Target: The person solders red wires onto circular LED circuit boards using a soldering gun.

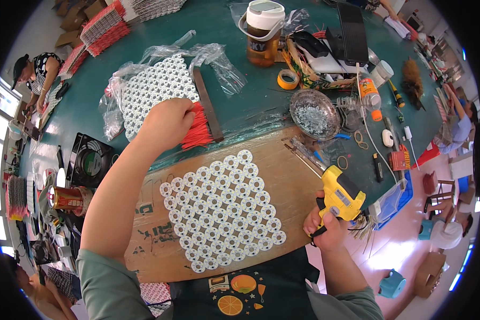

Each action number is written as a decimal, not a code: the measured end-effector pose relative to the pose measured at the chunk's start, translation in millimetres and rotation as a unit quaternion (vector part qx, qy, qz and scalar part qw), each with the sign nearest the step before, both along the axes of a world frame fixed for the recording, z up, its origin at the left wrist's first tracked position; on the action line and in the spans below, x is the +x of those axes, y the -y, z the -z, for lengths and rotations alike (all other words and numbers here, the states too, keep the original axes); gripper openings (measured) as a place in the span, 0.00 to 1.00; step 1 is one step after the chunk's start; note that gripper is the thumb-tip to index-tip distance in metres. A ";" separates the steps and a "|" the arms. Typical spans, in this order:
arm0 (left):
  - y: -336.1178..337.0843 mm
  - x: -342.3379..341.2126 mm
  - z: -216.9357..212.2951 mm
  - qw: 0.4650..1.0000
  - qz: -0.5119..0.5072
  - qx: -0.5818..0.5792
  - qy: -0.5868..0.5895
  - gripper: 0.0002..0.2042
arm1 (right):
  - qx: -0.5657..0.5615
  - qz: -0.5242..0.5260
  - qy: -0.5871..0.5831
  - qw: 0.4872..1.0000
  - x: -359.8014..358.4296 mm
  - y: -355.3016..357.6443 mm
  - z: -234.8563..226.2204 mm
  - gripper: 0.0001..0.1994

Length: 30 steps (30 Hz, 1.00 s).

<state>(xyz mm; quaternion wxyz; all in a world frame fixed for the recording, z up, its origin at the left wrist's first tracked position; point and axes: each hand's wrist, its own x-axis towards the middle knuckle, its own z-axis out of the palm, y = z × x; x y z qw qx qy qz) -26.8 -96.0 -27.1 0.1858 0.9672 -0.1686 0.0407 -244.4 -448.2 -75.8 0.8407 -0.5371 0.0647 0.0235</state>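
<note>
My left hand [168, 124] is closed, its fingertips pressed to the edge of a bundle of short red wires [199, 128]. How many wires it grips is hidden. The bundle lies beside a dark metal bar [207, 104] and a stack of white round-disc circuit panels [157, 80]. In my right hand [325, 226] is a yellow soldering gun [340, 193], its thin tip pointing to the upper left. Between my hands, a single panel of white ring-shaped circuit boards [222, 210] lies flat on a brown board [144, 242].
Right of the brown board's far edge sit a metal dish of solder bits [314, 114], orange tape [288, 79] and a bottle [369, 96]. A drink jug [264, 34] stands behind. A black fan [89, 160] is at left. Other people work around the table.
</note>
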 end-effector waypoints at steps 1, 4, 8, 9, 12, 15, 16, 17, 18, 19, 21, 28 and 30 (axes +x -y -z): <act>-0.8 -2.3 -1.2 1.000 -0.002 0.000 0.000 0.10 | -0.006 -0.005 -0.003 1.000 0.0 0.2 0.2 0.33; -3.5 -15.2 -4.9 0.999 0.013 -0.033 0.013 0.10 | 0.056 -0.009 -0.006 0.998 -1.3 2.1 -0.2 0.30; -5.1 -48.7 -10.8 0.994 -0.003 -0.107 -0.003 0.09 | 0.044 -0.012 -0.015 0.999 -2.3 4.2 1.4 0.30; -5.1 -58.2 -11.4 0.987 -0.012 -0.156 -0.024 0.08 | 0.047 -0.012 -0.014 0.999 -2.4 4.6 2.0 0.30; -8.0 -88.1 -9.6 0.987 -0.003 -0.159 -0.027 0.06 | 0.047 -0.013 -0.011 0.999 -2.9 5.0 4.4 0.29; -17.9 -109.7 -0.8 0.989 0.008 -0.150 0.014 0.06 | 0.045 -0.013 -0.009 0.999 -1.7 5.1 6.0 0.30; -22.3 -118.4 4.1 0.989 0.019 -0.140 0.049 0.06 | 0.051 -0.002 -0.004 0.999 -1.6 5.4 5.8 0.30; -26.9 -124.9 9.6 0.989 0.004 -0.140 0.044 0.07 | 0.042 -0.001 0.002 0.999 -1.5 5.0 5.7 0.31; -31.5 -130.4 14.8 0.989 -0.009 -0.139 0.041 0.07 | 0.035 -0.014 -0.010 0.999 -0.4 4.7 5.2 0.31; -36.0 -136.0 19.5 0.990 -0.016 -0.136 0.035 0.07 | 0.020 -0.009 -0.006 1.000 -0.3 4.0 3.9 0.31; -42.3 -147.2 28.2 0.990 -0.016 -0.132 0.053 0.08 | -0.005 -0.005 0.000 1.000 -0.3 1.5 -0.5 0.32; -55.4 -171.3 44.7 0.989 -0.042 -0.060 0.132 0.10 | -0.089 -0.131 -0.032 0.987 1.6 -30.1 -29.1 0.41; -57.1 -174.0 45.7 0.988 -0.049 -0.046 0.137 0.13 | -0.072 -0.150 -0.050 0.985 3.2 -44.9 -37.8 0.44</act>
